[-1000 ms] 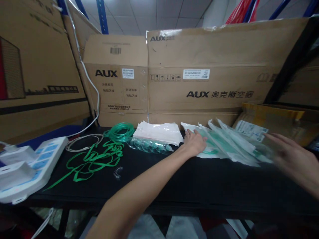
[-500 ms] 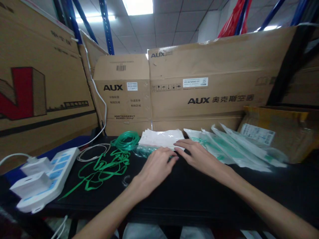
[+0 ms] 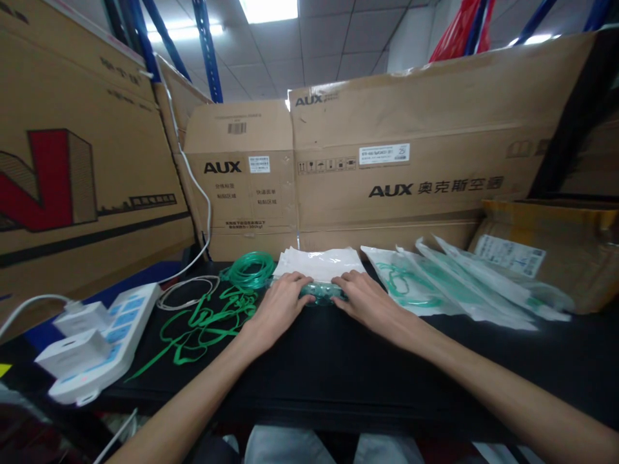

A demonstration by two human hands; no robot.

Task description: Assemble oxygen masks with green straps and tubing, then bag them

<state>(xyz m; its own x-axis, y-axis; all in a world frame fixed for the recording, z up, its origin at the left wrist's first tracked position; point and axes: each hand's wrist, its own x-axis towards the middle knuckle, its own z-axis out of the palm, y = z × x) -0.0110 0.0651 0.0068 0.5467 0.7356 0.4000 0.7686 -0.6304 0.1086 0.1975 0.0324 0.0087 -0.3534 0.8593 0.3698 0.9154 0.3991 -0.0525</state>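
Note:
A row of clear green plastic pieces (image 3: pixel 320 293) lies at the front edge of a stack of white bags (image 3: pixel 319 261). My left hand (image 3: pixel 284 298) is closed over its left end, thumb on the near side. At the right end my right hand (image 3: pixel 360 298) grips it in the same way, fingers over the top. Both palms cover the ends, so only the middle shows. Just left of my left hand are a coil of green tubing (image 3: pixel 249 269) and a tangle of green elastic strap (image 3: pixel 207 328).
Several white-and-clear packets (image 3: pixel 406 280) with green contents overlap on the right, before a taped carton (image 3: pixel 556 258). A power strip (image 3: pixel 113 341) with plugged-in adapters and a thin pale cable loop (image 3: pixel 186 293) occupy the left. Cardboard panels (image 3: pixel 387 129) wall the black table (image 3: pixel 348 361).
My hands have moved apart, the left one leftward, and now close on the two ends of the green plastic row. More of its middle shows between them.

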